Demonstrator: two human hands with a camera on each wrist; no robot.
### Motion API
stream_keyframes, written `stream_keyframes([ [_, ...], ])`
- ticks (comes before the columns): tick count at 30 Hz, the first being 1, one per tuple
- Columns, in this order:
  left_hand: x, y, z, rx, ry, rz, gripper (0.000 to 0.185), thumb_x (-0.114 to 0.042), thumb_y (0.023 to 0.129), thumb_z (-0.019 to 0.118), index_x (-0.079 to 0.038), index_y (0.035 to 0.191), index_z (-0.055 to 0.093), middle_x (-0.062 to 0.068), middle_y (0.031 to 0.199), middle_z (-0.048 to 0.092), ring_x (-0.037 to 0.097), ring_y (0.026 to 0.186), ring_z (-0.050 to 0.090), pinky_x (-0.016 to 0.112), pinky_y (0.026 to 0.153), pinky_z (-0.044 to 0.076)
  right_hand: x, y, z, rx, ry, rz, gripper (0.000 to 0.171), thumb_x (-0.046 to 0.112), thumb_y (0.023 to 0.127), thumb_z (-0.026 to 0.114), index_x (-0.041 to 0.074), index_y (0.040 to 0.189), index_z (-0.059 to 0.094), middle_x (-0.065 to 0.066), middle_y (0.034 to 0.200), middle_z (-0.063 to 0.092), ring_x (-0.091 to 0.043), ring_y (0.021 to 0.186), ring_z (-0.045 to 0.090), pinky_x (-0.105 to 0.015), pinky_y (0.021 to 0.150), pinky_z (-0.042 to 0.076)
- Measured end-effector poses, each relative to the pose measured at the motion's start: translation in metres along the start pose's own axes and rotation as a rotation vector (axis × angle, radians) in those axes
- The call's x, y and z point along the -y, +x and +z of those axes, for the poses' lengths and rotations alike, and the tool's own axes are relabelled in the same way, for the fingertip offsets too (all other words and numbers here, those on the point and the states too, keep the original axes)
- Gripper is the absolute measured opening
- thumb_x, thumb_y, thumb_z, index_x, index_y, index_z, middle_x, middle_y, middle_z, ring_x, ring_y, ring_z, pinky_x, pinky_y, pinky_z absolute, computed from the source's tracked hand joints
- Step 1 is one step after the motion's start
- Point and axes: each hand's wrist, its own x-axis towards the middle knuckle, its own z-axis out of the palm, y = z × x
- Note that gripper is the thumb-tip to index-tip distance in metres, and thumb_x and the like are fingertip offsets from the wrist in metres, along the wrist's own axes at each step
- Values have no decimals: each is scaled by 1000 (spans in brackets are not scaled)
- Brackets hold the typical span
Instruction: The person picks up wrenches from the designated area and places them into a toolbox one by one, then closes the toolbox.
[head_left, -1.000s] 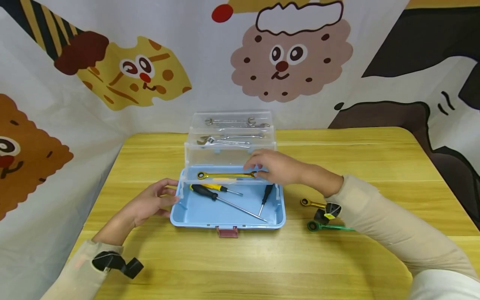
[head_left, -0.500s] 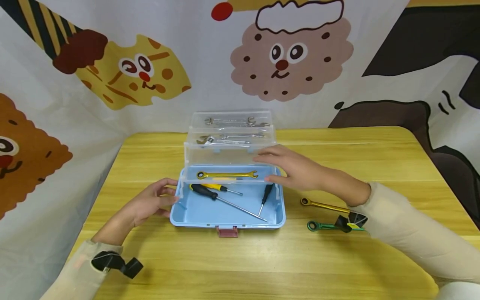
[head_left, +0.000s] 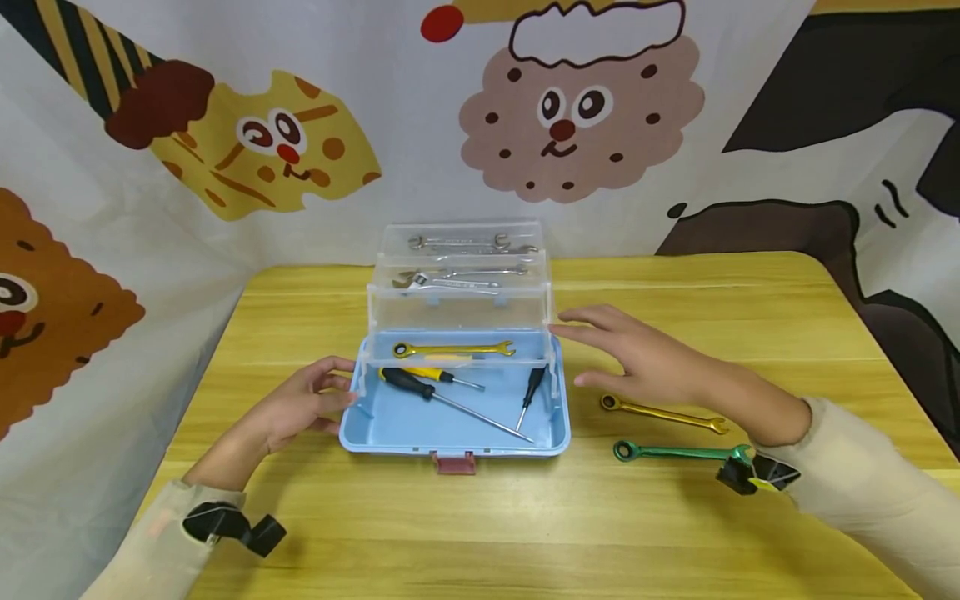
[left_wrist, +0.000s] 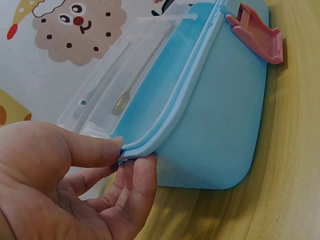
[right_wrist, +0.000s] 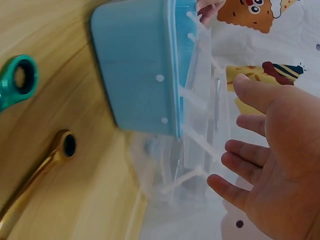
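My left hand [head_left: 300, 404] pinches the rim of a light blue toolbox [left_wrist: 215, 115] at its left side, thumb on top and fingers below. The toolbox stands with its clear stepped trays [head_left: 390, 312] folded up and back. To the right of it my right hand [head_left: 645, 358] hovers with fingers spread and nothing held, fingertips near the box's edge. A gold ratchet wrench [head_left: 453, 351] lies in the lowest clear tray. In the blue bottom are a long black-handled screwdriver [head_left: 408, 382], a yellow-handled screwdriver [head_left: 429, 374] and a small black-handled screwdriver [head_left: 534, 385].
Several silver wrenches [head_left: 459, 243] and an adjustable wrench [head_left: 420, 282] lie in the upper trays. On the wooden table [head_left: 525, 533], right of the box, are another gold ratchet wrench [head_left: 663, 413] and a green one [head_left: 682, 453]. A printed curtain [head_left: 420, 167] hangs behind.
My right hand has let go of the gold wrench in the lowest tray and drawn back to the right, out of the box. The left hand stays at the rim.
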Motion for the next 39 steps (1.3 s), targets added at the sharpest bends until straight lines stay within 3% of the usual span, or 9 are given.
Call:
stream_keyframes([
  [12,0,0,0,3,-1,8,50,-6,102,60,5,144,38,20,121,54,23,92,65,36,72,61,-13,-46,4,-68,-27,22,71,23,92,78,17,155,44,-8,153,46,-30,139,43,-49,105,43],
  [15,0,0,0,2,3,10,50,-6,102,60,5,144,38,20,121,54,23,92,65,36,72,61,-15,-58,6,-84,-30,38,71,23,91,79,18,154,46,-7,153,47,-29,138,44,-37,108,42],
  [19,0,0,0,2,4,8,50,-7,102,61,5,145,38,20,122,53,23,92,65,36,72,61,-22,-72,9,-111,-22,44,71,21,89,81,16,152,48,-9,150,50,-31,135,46,-14,111,29],
  [22,0,0,0,2,4,9,50,-7,102,60,5,145,38,19,122,53,23,92,65,36,72,61,-27,-83,12,-125,-19,60,70,19,86,83,15,149,51,-9,148,52,-31,133,48,-6,108,22],
  [30,-1,-1,0,2,6,12,50,-6,102,60,5,145,38,19,121,53,23,92,65,35,72,61,-40,-108,14,-91,-61,155,64,23,86,83,13,144,57,-11,142,55,-30,128,51,-16,99,40],
  [39,0,-1,1,4,0,13,50,-6,102,60,5,145,37,19,120,53,23,92,65,35,72,61,-56,-130,20,-82,-87,208,56,19,84,85,12,134,64,-1,127,63,-20,112,58,-29,84,53],
])
